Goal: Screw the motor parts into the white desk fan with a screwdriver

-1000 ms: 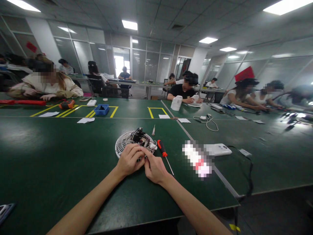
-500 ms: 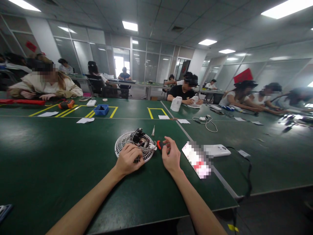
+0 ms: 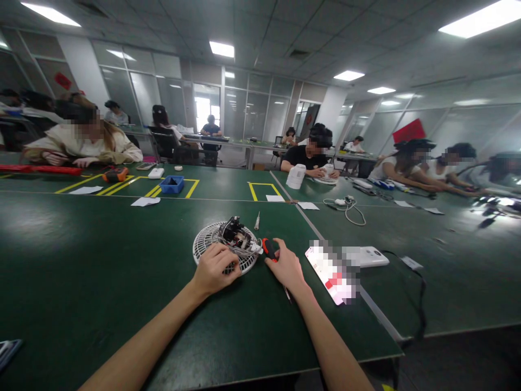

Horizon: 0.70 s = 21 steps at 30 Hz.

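Note:
A white round fan grille [image 3: 205,241] lies flat on the green table [image 3: 101,260], with a black motor and loose wires [image 3: 237,234] on top of it. My left hand [image 3: 215,269] rests on the grille's near edge, fingers curled on it. My right hand [image 3: 286,266] lies just right of the grille and closes on a red and black screwdriver [image 3: 269,249], whose metal shaft [image 3: 287,293] pokes out behind the hand.
A small grey screwdriver [image 3: 256,220] lies beyond the grille. A phone [image 3: 331,269] and a white device [image 3: 368,257] with a black cable lie to the right. A blue tray [image 3: 171,184], papers and yellow markings are further back. Other people sit at the far tables.
My right hand left the fan parts, moved right to the red screwdriver and now closes on its handle. My left hand stays on the grille.

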### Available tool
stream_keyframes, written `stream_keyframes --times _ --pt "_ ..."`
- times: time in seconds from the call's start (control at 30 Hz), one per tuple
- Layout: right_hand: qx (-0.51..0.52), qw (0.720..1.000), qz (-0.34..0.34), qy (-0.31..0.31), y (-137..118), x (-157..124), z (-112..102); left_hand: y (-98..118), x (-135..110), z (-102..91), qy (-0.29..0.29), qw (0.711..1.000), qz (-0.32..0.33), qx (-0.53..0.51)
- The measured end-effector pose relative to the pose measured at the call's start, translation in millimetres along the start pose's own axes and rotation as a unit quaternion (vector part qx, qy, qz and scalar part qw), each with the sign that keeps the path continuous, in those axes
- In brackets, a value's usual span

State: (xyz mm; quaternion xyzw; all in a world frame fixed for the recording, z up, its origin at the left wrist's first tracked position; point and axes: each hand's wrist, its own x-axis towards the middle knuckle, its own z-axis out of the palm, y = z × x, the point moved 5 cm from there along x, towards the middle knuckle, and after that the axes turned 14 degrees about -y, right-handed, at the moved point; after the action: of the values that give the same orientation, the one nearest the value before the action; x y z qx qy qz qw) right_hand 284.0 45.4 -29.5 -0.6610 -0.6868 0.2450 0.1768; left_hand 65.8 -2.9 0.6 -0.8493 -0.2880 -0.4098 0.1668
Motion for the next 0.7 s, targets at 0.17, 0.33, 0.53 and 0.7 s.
stream_keyframes --times 0.17,0.33,0.53,0.7 --pt "0.246 0.969 -0.006 0.025 14 11 -2 -1 0 1.9 -0.009 1.0 -0.004 -0.008" --pt "0.489 0.871 -0.033 0.019 13 12 -2 -2 0 0.6 -0.006 1.0 -0.009 -0.018" --pt "0.618 0.783 -0.064 -0.009 1 6 -2 -4 0 1.9 -0.013 0.999 -0.019 -0.025" --pt "0.668 0.74 -0.078 -0.016 -2 6 0 -5 -2 3.5 -0.016 0.999 -0.019 -0.026"
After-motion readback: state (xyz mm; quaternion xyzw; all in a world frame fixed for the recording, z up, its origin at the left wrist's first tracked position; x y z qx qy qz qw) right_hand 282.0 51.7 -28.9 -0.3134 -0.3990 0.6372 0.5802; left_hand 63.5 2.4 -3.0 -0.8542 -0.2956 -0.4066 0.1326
